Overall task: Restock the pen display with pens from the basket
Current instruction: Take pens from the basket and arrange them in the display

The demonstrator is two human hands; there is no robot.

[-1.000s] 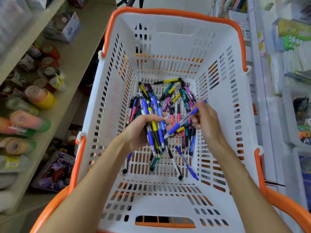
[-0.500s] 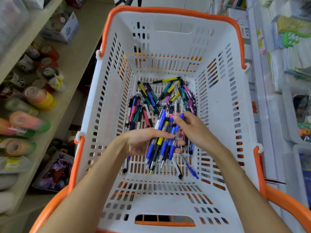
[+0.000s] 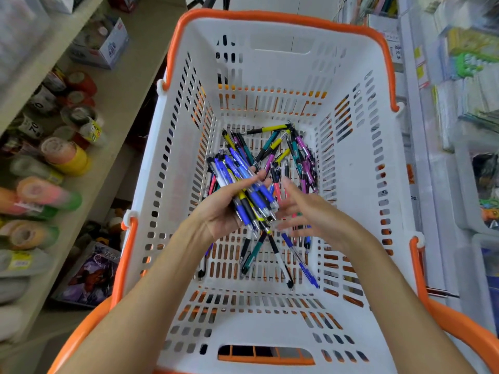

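Head cam: left hand (image 3: 220,214) clutches pen bundle (image 3: 247,197) over basket (image 3: 351,168); right hand (image 3: 310,211) fingers loose, w/ nothing held.

Bright, even, diffuse lighting; only faint soft shadows inside the white slotted plastic basket with orange rim (image 3: 359,147). Wide-angle bending at the edges. Motion blur on the right hand (image 3: 310,211) and the coloured tape rolls (image 3: 48,195) at left.

Smooth white slotted plastic basket (image 3: 351,168), glossy orange plastic handles (image 3: 283,15), shiny plastic pens (image 3: 278,147)
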